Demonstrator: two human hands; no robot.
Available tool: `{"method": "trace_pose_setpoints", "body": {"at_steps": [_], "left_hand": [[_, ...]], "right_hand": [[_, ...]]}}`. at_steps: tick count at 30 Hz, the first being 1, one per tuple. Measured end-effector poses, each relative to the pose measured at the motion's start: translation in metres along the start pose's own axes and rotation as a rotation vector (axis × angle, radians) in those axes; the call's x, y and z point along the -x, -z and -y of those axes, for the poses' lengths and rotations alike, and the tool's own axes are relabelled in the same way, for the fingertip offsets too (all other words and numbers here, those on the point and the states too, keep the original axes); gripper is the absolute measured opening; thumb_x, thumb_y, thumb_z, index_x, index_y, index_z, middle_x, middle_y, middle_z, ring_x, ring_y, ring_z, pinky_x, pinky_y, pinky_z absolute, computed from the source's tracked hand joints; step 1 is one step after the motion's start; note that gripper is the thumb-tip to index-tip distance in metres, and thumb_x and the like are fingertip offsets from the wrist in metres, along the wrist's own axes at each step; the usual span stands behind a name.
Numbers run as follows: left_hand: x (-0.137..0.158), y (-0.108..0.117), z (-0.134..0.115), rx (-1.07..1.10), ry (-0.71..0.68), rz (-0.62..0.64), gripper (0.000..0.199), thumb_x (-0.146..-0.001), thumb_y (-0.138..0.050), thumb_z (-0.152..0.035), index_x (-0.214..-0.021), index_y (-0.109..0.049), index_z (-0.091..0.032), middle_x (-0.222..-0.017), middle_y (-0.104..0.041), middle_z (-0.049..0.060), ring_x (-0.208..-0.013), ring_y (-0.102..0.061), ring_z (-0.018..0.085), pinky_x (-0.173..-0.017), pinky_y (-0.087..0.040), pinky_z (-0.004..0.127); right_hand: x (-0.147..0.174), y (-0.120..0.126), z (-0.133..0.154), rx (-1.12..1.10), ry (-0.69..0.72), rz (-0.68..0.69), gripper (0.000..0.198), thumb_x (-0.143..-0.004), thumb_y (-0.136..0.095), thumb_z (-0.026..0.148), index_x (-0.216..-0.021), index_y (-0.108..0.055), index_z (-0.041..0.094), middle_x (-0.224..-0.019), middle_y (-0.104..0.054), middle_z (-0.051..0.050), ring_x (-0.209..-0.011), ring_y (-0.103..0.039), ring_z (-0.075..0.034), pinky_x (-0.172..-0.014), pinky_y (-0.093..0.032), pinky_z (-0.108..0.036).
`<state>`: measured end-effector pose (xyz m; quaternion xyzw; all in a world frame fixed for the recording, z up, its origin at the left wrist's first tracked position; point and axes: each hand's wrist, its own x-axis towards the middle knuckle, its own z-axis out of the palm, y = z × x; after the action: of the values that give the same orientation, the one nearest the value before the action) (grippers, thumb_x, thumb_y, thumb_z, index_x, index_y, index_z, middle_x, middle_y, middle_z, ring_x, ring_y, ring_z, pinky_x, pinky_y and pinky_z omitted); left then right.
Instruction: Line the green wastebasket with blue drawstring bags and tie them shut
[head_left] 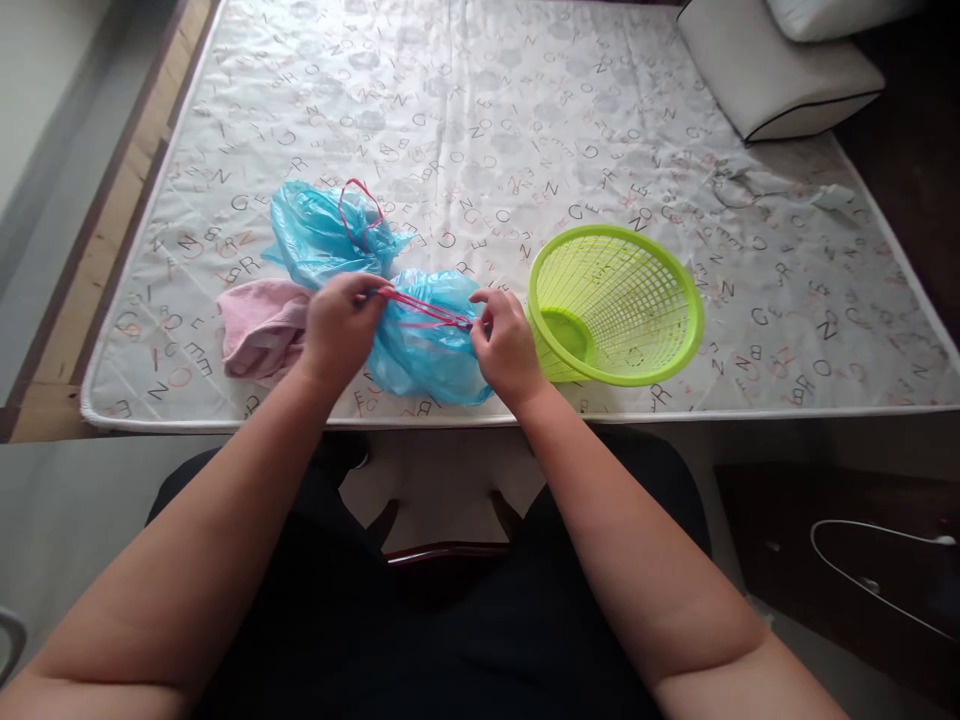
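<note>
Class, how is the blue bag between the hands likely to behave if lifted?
The blue bag would probably be floppy, as its film is creased. It seems light for its size, since the film looks thin and translucent. It might dangle if raised by the red strings stretched between the left hand and right hand.
</note>
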<state>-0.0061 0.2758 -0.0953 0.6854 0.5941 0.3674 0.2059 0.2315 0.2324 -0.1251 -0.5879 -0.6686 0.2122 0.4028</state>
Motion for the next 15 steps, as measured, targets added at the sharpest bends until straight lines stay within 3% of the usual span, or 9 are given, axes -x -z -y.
{"method": "trace_pose_setpoints", "body": {"at_steps": [4, 7, 10, 13, 15], "left_hand": [[-0.02, 0.019, 0.017, 0.247, 0.17, -0.273, 0.008, -0.098, -0.067, -0.026, -0.098, -0.07, -0.018, -0.085, -0.069, 0.0, -0.08, -0.06, 0.013, -0.081, -0.051, 0.027], [-0.031, 0.02, 0.023, 0.573, 0.396, -0.329, 0.009, -0.102, -0.057, -0.024, -0.1, -0.061, -0.017, -0.086, -0.068, -0.001, -0.08, -0.059, 0.011, -0.084, -0.052, 0.026], [-0.029, 0.01, 0.02, 0.863, 0.534, -0.156, 0.018, -0.097, -0.065, -0.035, -0.103, -0.06, -0.019, -0.088, -0.071, 0.0, -0.082, -0.065, 0.013, -0.087, -0.057, 0.029], [-0.016, 0.0, 0.009, 0.823, 0.515, 0.119, 0.03, -0.091, -0.072, -0.05, -0.096, -0.064, -0.021, -0.079, -0.067, 0.001, -0.08, -0.069, 0.019, -0.08, -0.06, 0.033], [-0.006, -0.002, 0.002, 0.748, 0.512, 0.264, 0.042, -0.091, -0.071, -0.063, -0.087, -0.064, -0.022, -0.069, -0.061, 0.002, -0.072, -0.067, 0.021, -0.07, -0.058, 0.034]], "right_hand": [[0.0, -0.001, -0.009, 0.203, -0.174, 0.098, 0.039, -0.094, -0.053, 0.006, -0.126, -0.068, 0.022, -0.122, -0.063, -0.013, -0.102, -0.065, -0.027, -0.092, -0.056, -0.045], [0.002, -0.002, -0.009, 0.25, -0.189, 0.161, 0.034, -0.099, -0.054, 0.014, -0.128, -0.069, 0.022, -0.122, -0.066, -0.014, -0.101, -0.067, -0.029, -0.09, -0.057, -0.047], [0.002, -0.002, -0.001, 0.178, -0.037, 0.129, 0.027, -0.106, -0.055, 0.029, -0.127, -0.069, 0.021, -0.12, -0.07, -0.015, -0.11, -0.068, -0.03, -0.101, -0.056, -0.049], [0.002, -0.005, 0.006, 0.026, 0.105, 0.102, 0.031, -0.107, -0.059, 0.037, -0.133, -0.065, 0.022, -0.132, -0.07, -0.014, -0.126, -0.065, -0.03, -0.112, -0.052, -0.049], [0.002, -0.007, 0.008, -0.056, 0.08, 0.152, 0.04, -0.104, -0.065, 0.036, -0.141, -0.059, 0.023, -0.137, -0.069, -0.013, -0.121, -0.068, -0.027, -0.106, -0.056, -0.044]]}}
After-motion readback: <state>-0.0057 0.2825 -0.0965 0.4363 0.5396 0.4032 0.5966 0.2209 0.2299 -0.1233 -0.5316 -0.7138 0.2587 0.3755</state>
